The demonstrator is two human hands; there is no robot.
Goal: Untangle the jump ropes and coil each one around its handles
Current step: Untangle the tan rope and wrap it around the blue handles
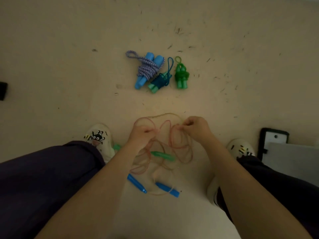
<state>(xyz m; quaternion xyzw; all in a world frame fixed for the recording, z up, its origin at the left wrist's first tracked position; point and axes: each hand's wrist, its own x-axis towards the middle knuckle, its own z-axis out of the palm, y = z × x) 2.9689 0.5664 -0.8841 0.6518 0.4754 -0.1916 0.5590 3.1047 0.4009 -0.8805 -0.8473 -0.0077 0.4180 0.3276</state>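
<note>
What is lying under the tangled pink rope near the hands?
Under the pink rope lie a green handle and two blue handles on the floor. The forearms cover part of the tangle.

Three coiled jump ropes lie side by side: a striped rope on light-blue handles (146, 69), a dark-blue one (159, 81), a green one (181, 75). Nearer, a tangled pink rope (164, 144) loops around loose green (163, 155) and blue handles (167, 189).

Black object (3, 91) cut off at left edge, unidentifiable. Green handle (117, 146) mostly hidden behind left forearm. Pink rope (179, 140) tangle too faint to trace; fingertips hidden under both hands.
</note>
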